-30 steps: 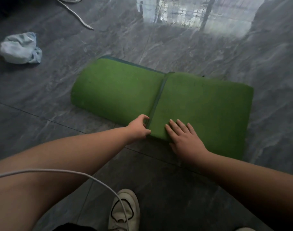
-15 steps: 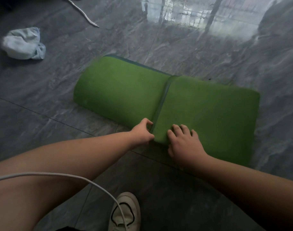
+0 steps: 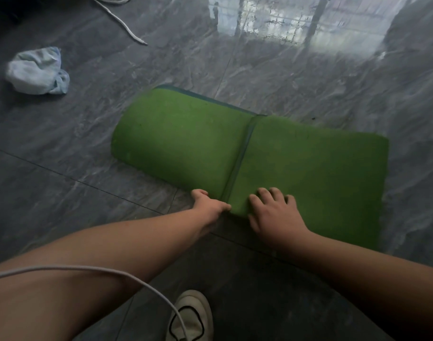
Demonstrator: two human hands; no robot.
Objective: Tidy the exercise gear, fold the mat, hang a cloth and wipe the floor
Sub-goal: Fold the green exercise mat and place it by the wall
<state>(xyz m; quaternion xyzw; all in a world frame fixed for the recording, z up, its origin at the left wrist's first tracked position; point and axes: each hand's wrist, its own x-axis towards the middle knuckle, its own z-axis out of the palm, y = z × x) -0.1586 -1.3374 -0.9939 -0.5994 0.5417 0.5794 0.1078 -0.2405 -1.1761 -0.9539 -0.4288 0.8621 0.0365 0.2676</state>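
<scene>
Item, nearest the viewer: a cream canvas shoe with black trim (image 3: 189, 316) on the dark grey marbled tile floor (image 3: 63, 168), below both forearms; a thin white cable (image 3: 87, 269) arcs over the left forearm and down across the shoe.

Item: left hand (image 3: 209, 205), fingers curled round the near edge of the folded green foam exercise mat (image 3: 186, 141), gripping it just left of the mat's teal-edged seam.

Item: right hand (image 3: 274, 212), just right of the left, palm down on the top layer at the same near edge. Fingers bent, tips pressing into the foam; whether the thumb hooks under the edge cannot be told.

Item: the mat itself lies flat on the floor, folded over, stretching away from the hands to both sides and beyond them, its rounded fold at far left.

Item: a crumpled pale blue-white cloth (image 3: 37, 71), on the floor well beyond and left of the left hand, apart from the mat.

Item, farthest: a white rope (image 3: 122, 23), beyond the cloth, trailing off the top edge.
</scene>
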